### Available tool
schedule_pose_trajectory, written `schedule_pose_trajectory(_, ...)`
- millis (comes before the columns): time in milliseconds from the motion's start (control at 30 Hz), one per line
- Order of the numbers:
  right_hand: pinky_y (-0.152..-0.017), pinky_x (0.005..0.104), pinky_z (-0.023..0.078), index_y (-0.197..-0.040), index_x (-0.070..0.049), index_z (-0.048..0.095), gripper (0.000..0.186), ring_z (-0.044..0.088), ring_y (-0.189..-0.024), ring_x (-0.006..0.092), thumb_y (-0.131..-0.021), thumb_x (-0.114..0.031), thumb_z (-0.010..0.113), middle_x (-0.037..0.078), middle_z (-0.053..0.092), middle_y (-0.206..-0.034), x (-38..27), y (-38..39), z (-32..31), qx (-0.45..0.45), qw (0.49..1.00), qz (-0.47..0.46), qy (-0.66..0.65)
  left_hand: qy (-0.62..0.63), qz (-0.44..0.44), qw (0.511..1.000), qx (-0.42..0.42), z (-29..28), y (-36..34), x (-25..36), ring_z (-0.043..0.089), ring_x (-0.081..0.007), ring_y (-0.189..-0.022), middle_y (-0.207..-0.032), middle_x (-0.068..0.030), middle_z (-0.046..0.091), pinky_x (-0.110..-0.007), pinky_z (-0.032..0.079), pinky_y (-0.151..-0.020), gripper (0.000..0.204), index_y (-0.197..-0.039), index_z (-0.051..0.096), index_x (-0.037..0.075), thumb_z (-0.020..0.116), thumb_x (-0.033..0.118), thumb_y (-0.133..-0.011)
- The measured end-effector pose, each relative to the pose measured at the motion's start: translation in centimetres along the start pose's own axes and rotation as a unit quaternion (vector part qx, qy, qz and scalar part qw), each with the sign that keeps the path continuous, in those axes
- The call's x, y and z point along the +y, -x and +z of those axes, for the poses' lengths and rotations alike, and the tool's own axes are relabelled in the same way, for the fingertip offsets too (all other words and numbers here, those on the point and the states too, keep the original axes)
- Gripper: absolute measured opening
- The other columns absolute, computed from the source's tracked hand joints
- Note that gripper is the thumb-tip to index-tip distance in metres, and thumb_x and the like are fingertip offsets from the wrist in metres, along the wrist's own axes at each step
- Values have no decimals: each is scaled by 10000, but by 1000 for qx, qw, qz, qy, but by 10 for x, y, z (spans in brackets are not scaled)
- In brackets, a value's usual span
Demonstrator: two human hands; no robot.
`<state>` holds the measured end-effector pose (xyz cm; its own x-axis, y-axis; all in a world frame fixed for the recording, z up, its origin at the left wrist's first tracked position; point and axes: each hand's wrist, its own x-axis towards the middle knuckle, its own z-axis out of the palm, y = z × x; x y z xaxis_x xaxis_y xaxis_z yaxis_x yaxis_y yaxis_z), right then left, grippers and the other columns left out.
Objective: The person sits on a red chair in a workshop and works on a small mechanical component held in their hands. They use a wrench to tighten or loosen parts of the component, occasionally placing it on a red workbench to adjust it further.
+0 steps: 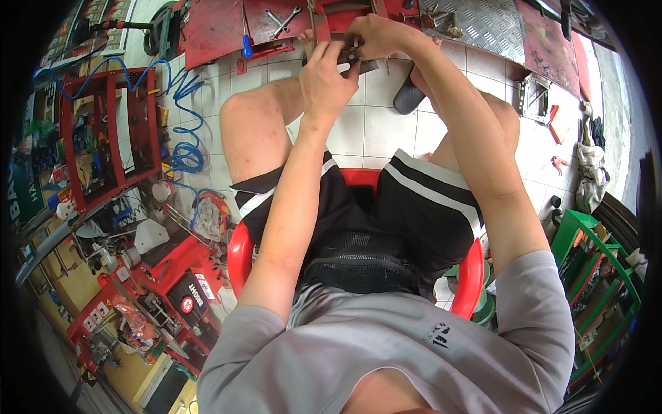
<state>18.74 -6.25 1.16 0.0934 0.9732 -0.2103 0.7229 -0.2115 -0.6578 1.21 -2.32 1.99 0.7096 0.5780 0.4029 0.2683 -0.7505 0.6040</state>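
Both arms reach far forward, to the near edge of a red worktop [214, 34]. My left hand [327, 84] is closed, its fingers and thumb on a small dark metal part [352, 56] beside an upright red metal bracket [321, 26]. Bent over the same part from the right is my right hand [378, 37], with its fingertips curled down onto it. Fingers partly hide the part, so its exact kind does not show. On the worktop to the left lie a blue-handled screwdriver [247, 50] and crossed wrenches [285, 23].
Several bolts [449, 30] lie on a tread-plate surface [483, 21] at the far right. A coiled blue air hose [185, 157] hangs beside a red rack [114, 190] on the left. To the right stands a green metal rack [596, 265]. I sit on a red plastic chair [240, 259].
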Motion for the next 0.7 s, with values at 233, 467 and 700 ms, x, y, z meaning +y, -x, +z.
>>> schedule_pose_trajectory(233,-844,372,531,-1056,2,692,369,679,-906,303,-718,-145,691,178,704,-956,-3,1,-2,-2,1000,-13,6,-34,-19,999,-22,2,2,-7,674,-307,-783,-877,-103,654,-378,536,-655,191,-863,649,27,766,104,-733)
schedule_pose_trajectory(467,-846,366,535,-1075,-4,691,388,682,-901,302,-711,-138,686,176,705,-967,-4,0,-3,-10,1000,-9,-1,-34,14,999,-1,5,1,-11,671,-262,-687,-855,-93,653,-349,523,-615,201,-882,642,28,764,106,-743)
schedule_pose_trajectory(700,-832,367,538,-1055,-10,698,366,686,-888,297,-715,-145,682,175,709,-963,-4,-3,-3,-31,1000,-6,1,-40,-4,999,-18,7,3,-15,668,-252,-675,-872,-96,659,-344,517,-607,195,-889,644,29,761,101,-750)
